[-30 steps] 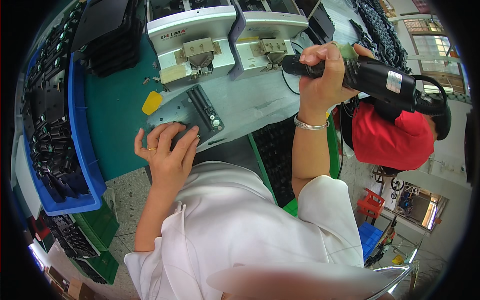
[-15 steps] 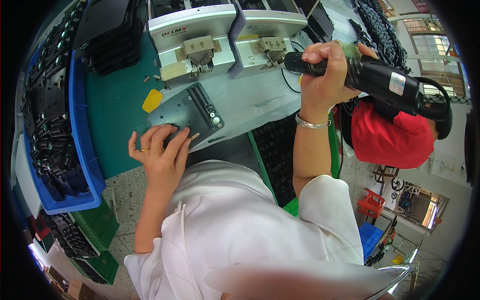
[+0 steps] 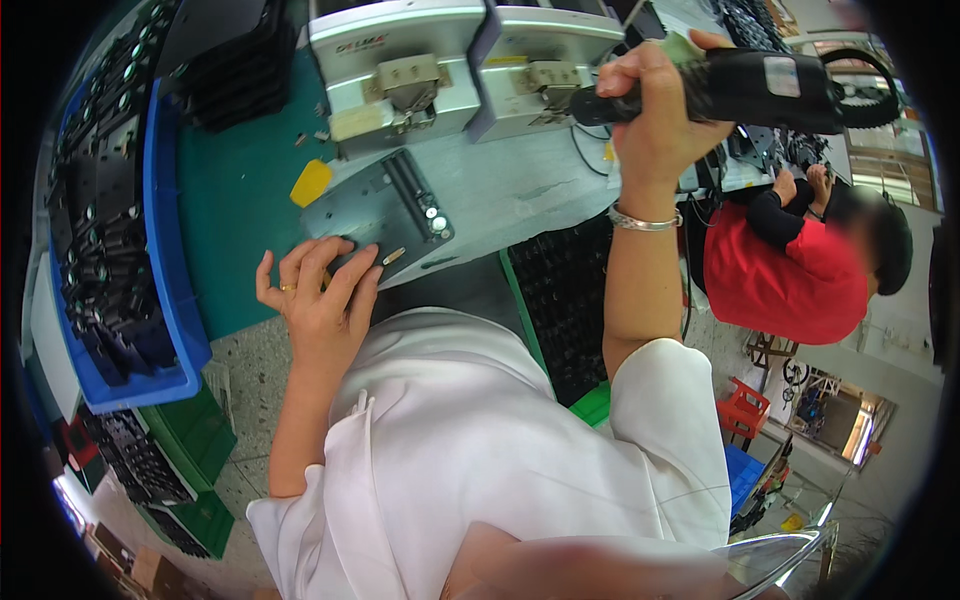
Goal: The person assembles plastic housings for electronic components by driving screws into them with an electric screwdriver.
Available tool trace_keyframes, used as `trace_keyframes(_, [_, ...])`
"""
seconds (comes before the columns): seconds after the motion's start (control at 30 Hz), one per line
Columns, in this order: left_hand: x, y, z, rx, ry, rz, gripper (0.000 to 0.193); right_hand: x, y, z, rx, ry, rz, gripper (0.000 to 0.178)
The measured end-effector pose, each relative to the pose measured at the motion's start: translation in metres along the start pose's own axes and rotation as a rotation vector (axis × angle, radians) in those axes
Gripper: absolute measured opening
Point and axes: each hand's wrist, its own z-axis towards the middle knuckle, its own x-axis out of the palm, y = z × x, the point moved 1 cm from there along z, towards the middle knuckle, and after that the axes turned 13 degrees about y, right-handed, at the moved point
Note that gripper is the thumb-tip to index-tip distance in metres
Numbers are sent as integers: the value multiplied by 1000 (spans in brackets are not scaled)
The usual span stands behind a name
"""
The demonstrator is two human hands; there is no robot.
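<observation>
In my raised right hand is a black electric screwdriver, held nearly level well above the bench, its coiled cord end to the right. My fingers are wrapped round its grip, over a greenish patch. My left hand has its fingers apart, the tips resting at the near left edge of a dark flat plate. The plate lies on the bench and carries a black tube-like part with shiny round pieces at its near end. A small brass-coloured piece lies on the plate beside my left fingers.
Two silver machines stand behind the plate. A yellow piece lies on the green mat. A blue bin of black parts is at left, stacked black panels behind. A person in red works at right.
My right hand has risen slightly and moved right, and the screwdriver has turned from slanting to nearly level. My left hand stays at the plate. The person in red now shows hands at work.
</observation>
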Motion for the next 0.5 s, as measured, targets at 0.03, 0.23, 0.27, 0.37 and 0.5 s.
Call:
trace_keyframes(0.03, [-1, 1, 0, -1, -8, -11, 25, 0, 1, 0, 17, 8, 15, 39])
trace_keyframes(0.23, [1, 6, -8, 2, 6, -38, 25, 23, 32, -37, 104, -56, 408, 44])
trace_keyframes(0.27, [2, 5, -7, 25, 5, -42, 26, 33, 35, -43, 134, -64, 527, 46])
trace_keyframes(0.37, [6, 5, -8, 47, 7, -27, 29, 67, 32, -69, 211, 54, 531, 42])
trace_keyframes(0.5, [8, 2, -5, 70, 6, 12, 27, 90, 22, -92, 256, 108, 448, 41])
